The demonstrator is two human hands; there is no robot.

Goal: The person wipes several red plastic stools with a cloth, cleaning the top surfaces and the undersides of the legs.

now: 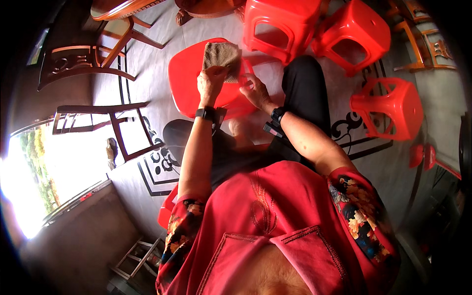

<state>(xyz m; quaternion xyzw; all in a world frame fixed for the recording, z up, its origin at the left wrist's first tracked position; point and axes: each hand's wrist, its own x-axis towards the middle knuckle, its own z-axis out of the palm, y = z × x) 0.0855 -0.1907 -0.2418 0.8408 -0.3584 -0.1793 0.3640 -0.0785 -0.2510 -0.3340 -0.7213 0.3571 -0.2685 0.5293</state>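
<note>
A red plastic stool (186, 79) stands in front of me, its smooth top turned up. My left hand (212, 83) grips the near edge of a brown cloth (221, 55), which is folded or bunched over the far part of the stool. At the stool's right side is my right hand (254, 90), its thumb and fingers curled at the red rim; whether it grips the stool there I cannot tell. Both wrists wear black bands. The palms and the underside of the cloth are hidden.
Stacked red stools (284, 22), another red stool (354, 33) and a smaller one (400, 107) stand ahead and to the right. Wooden chairs (73, 70) are at the left, near a bright opening. A wooden table (121, 9) stands at the far left. My knees flank the stool.
</note>
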